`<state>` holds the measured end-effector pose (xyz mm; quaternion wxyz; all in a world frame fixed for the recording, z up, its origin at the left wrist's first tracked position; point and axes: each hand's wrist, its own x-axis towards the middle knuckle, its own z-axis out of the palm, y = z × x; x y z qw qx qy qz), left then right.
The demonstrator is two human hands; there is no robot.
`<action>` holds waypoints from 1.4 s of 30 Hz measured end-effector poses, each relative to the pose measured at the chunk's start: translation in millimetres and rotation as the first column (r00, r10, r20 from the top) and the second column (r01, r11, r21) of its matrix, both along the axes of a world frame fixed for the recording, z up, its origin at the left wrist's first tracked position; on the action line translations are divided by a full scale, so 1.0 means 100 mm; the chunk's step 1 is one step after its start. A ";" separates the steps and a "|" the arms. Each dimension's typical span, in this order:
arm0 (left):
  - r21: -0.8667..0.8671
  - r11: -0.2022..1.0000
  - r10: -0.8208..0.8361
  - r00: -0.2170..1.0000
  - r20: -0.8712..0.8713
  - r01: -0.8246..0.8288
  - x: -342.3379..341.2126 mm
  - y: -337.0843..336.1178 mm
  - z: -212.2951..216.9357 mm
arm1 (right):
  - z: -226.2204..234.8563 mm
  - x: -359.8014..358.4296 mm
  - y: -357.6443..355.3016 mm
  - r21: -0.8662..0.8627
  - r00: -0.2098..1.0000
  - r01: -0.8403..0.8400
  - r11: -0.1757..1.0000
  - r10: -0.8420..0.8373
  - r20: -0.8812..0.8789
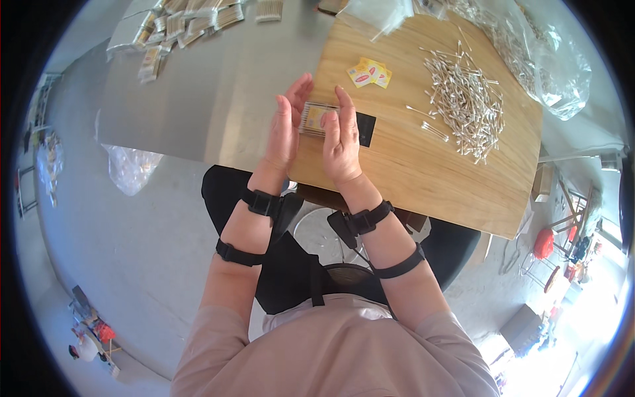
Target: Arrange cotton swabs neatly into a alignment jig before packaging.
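Note:
A small clear pack of cotton swabs [309,120] with a yellow card in it lies between my hands, near the seam of the metal and wooden tabletops. My left hand [283,135] is open on its left side, fingers stretched forward and palm turned inward. On the pack's right, my right hand [341,147] is also open, its thumb over the pack's edge; whether it touches is unclear. A flat black rectangle [366,130] shows partly from behind my right hand. Several yellow printed cards [370,72] lie fanned out beyond it.
Loose cotton swabs [467,102] form a big pile on the wooden table [423,178]. Clear plastic bags [552,66] stand behind, some with swabs. Finished-looking swab packs [198,20] are heaped at the far left of the metal table [218,86]. A plastic bag [131,169] hangs below its edge.

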<state>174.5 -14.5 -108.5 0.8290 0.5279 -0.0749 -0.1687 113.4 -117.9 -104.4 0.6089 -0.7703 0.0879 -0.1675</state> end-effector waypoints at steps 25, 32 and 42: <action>0.847 0.510 -0.598 0.645 0.476 -0.152 0.16 0.33 0.30 | -0.03 -0.38 -0.65 -0.018 0.990 0.140 0.990 -0.140 0.015; 0.876 0.483 -0.716 0.570 0.403 -0.013 0.27 0.23 0.27 | -0.03 -0.50 -0.73 -0.313 0.993 0.112 0.943 -0.100 0.056; 0.842 0.539 -0.677 0.600 0.427 0.009 0.22 0.18 0.25 | 0.01 -0.48 -0.70 -0.242 0.990 0.137 0.961 -0.138 0.012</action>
